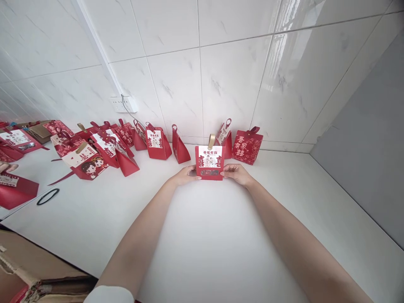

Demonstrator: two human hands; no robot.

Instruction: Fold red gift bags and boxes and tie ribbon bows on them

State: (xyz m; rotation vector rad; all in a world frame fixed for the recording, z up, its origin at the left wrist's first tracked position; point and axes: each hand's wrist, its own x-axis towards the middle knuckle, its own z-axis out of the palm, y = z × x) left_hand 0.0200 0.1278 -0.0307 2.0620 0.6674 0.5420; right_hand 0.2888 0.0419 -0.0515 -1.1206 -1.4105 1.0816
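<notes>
A small red gift box (209, 163) with a white picture label and a gold loop handle stands upright on the white counter (221, 235). My left hand (186, 174) grips its left side and my right hand (236, 173) grips its right side, fingers curled against the box. Both forearms reach straight out from me to it. Behind it, against the tiled wall, stand two more red boxes (248, 146), one with a label and one patterned.
A row of several red gift boxes (126, 145) runs along the wall to the left, some tipped over. A black hair tie (48, 196) lies on the counter at left. A wall socket (124, 104) sits above. Another person's fingers (8, 167) show at the left edge. A cardboard box (28, 269) sits below left.
</notes>
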